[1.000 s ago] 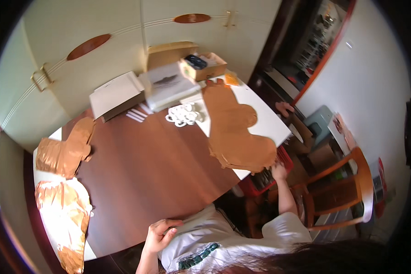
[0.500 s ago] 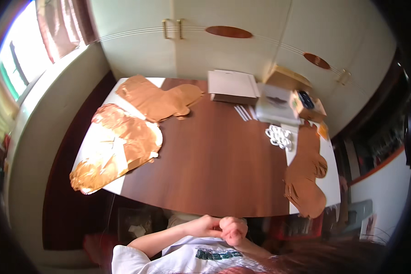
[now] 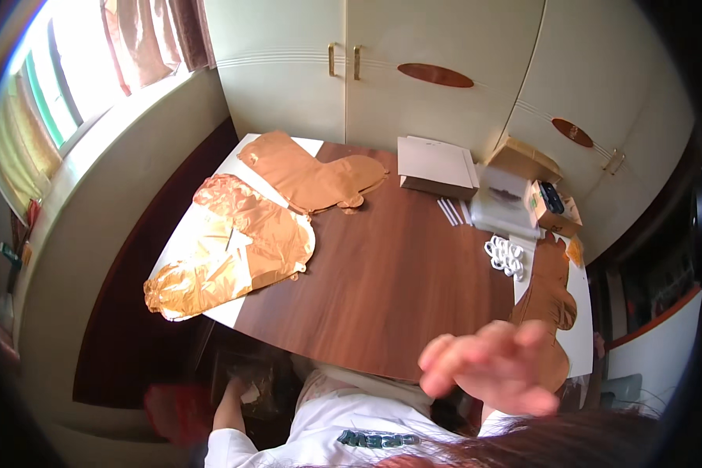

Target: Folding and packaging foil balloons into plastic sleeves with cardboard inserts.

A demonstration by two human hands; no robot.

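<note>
My right hand (image 3: 491, 370) is raised over the near right edge of the table (image 3: 366, 288), close to the camera. Its fingers are stretched forward with nothing in them. Behind it lies a flat, wrinkled copper-brown foil balloon (image 3: 550, 288), partly covered by the hand. My left hand (image 3: 243, 388) hangs low at my left side, below the table edge, beside a dark bin-like container (image 3: 269, 374) with something whitish in it. Its fingers are too dim to make out. Two more flat foil balloons lie on the table's left: a shiny one (image 3: 277, 242) and a matte one (image 3: 312, 178) behind it.
Toward the back right stand a white box (image 3: 438, 162), a cardboard box (image 3: 522, 158) and a small open box (image 3: 554, 210) holding a dark object. Near them lie a clear plastic package (image 3: 503, 207), white sticks (image 3: 454, 212) and a white looped bundle (image 3: 505, 257). Cabinets back the table.
My hands, together in front of my chest before, have parted. The right rose toward the table's right side; the left dropped to my left. The view has shifted, moving the table rightward in the picture.
</note>
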